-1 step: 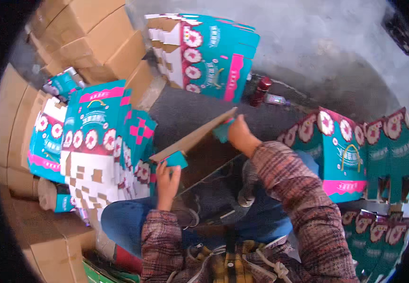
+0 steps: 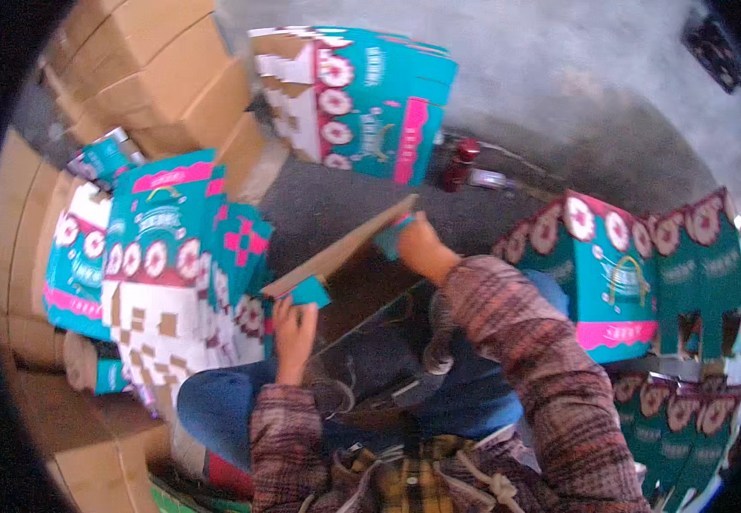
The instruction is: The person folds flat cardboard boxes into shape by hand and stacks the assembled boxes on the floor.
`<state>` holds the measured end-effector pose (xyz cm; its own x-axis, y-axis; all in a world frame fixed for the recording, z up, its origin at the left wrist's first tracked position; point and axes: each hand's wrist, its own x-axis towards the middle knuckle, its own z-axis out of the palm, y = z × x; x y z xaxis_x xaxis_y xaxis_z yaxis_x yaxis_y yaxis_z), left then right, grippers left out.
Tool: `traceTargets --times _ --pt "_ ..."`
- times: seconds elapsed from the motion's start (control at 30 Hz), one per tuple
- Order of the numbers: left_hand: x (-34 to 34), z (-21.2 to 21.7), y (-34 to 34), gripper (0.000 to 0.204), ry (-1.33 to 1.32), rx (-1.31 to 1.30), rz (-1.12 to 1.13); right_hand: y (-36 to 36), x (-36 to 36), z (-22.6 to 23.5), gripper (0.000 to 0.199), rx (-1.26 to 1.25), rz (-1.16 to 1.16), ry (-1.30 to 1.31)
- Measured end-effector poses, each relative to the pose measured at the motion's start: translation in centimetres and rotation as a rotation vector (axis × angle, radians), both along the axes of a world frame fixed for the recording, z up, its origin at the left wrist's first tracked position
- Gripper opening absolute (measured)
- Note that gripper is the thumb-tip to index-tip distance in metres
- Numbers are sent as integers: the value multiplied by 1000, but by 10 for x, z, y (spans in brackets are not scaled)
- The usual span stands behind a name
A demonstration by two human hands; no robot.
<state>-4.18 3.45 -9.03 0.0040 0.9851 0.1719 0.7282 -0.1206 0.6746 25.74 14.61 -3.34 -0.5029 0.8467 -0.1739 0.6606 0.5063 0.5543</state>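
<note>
Between my knees is a cardboard carton, its plain brown inside showing and small teal flaps turned out at two corners. My left hand is closed on its near left corner, with fingers at the teal flap. At the far right corner, my right hand pinches the other teal flap. The lower part of the carton is dark and hard to make out.
Flat printed teal cartons are stacked at left, with another stack ahead. Set-up teal boxes stand at right. Brown boxes are piled far left. A dark red bottle stands on the floor beside a small pale bottle.
The whole view has shifted slightly, so things sit a little farther left in it. Both hands keep their hold on the carton, with no clear change in its shape.
</note>
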Motion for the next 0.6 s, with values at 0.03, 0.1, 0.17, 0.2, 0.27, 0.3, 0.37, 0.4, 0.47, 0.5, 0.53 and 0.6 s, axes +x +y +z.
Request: traceTargets --times 0.03,0.1,0.17,0.2,0.27,0.3,0.37,0.4,0.47,0.5,0.53,0.6 --pt "12 10 5 43 -90 -30 -26 8 5 -5 21 -194 -119 67" --pt "-4 10 -1 42 -92 -154 38 5 -10 9 20 -312 -117 237" --pt "-2 8 -3 43 -162 -137 66 11 -3 18 41 -426 -248 335" --pt "-5 8 -4 43 -157 -137 71 13 -8 29 53 -505 -453 538" --pt "-9 7 -7 44 -157 -153 70 24 -8 44 92 -609 -717 866" --pt "-6 9 -4 44 -169 -156 45 31 4 38 94 -577 -770 953" --pt "17 14 2 44 -138 -146 24 48 39 23 104 -518 -837 1148" --pt "3 14 -7 45 -75 -176 28 42 21 38 106 -591 -840 1194" --pt "6 21 -3 47 -29 -182 3 51 39 35 104 -702 -850 1192" --pt "6 21 -2 48 -52 -191 -27 50 46 34 104 -709 -835 1193" --pt "2 22 -4 49 -69 -205 -51 49 45 35 100 -704 -839 1231" --pt "-6 25 -10 49 -131 -187 -11 45 36 33 97 -710 -834 1270"
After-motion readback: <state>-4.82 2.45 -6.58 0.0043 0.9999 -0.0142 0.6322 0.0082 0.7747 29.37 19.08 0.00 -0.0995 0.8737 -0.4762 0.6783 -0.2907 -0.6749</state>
